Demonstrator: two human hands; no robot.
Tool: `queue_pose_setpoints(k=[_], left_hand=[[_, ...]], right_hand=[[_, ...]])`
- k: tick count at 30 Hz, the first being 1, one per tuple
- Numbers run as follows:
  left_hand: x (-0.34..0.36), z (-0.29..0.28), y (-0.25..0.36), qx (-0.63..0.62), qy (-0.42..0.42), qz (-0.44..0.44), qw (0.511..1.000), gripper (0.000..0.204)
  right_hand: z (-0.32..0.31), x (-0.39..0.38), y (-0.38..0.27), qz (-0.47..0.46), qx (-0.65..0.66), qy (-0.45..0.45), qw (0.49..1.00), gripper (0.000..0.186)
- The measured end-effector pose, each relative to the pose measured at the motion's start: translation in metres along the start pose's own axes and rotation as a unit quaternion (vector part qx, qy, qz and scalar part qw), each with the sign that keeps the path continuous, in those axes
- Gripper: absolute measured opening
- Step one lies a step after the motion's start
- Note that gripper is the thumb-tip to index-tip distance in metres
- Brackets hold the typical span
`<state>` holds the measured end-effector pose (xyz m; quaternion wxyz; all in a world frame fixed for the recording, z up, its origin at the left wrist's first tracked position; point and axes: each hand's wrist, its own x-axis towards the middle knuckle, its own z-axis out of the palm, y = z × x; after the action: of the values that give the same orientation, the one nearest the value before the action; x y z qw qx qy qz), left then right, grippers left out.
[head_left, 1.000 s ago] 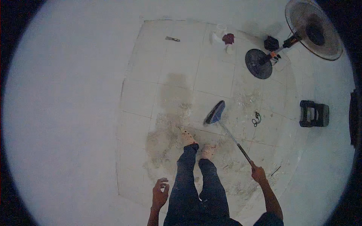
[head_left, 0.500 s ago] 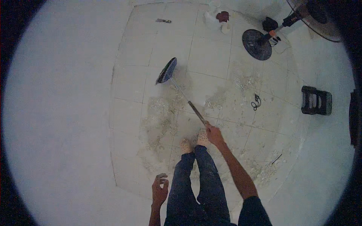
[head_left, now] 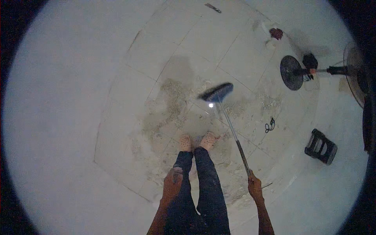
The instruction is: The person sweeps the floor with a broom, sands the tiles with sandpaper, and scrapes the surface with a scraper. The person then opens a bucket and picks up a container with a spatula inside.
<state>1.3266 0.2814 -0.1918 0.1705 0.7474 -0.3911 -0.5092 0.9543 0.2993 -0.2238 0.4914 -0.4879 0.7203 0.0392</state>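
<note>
A broom point(head_left: 231, 123) with a wide blue-grey head and a thin metal handle slants across the floor ahead of my feet. My right hand point(head_left: 255, 186) is closed around the dark grip at its near end. The broom head is slightly blurred, and a bright spot of light shows beside it. My left hand point(head_left: 172, 185) hangs in front of my left thigh, apart from the broom. Its fingers are loosely curled and look dusty, with nothing visible in them. Pale debris point(head_left: 172, 98) and dust lie scattered over the tiles around my feet.
At the right, a standing fan point(head_left: 291, 73) has a round black base. Nearer me sit a dark plastic stool point(head_left: 321, 146) and a looped black cord point(head_left: 270, 125). A scraper-like tool point(head_left: 213, 8) lies far ahead, and a dark red object point(head_left: 276, 33) is by the wall.
The view has turned left. My right hand and the broom have swung rightward, with the broom head moving right and nearer. My left hand has come up in front of my thigh.
</note>
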Motion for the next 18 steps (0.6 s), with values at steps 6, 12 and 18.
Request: queue_pose_setpoints(k=[6, 12, 18], left_hand=[[-0.011, 0.001, 0.007, -0.017, -0.003, 0.026, 1.0, 0.021], [0.009, -0.028, -0.006, -0.009, 0.067, 0.04, 0.997, 0.018], [0.04, -0.075, -0.004, -0.048, 0.192, 0.037, 0.98, 0.016]], right_hand=[[0.031, 0.155, -0.108, -0.177, -0.025, 0.061, 0.982, 0.04], [0.115, 0.282, -0.226, -0.275, -0.103, 0.101, 0.951, 0.036], [0.089, 0.224, -0.162, -0.192, -0.201, -0.026, 0.96, 0.04]])
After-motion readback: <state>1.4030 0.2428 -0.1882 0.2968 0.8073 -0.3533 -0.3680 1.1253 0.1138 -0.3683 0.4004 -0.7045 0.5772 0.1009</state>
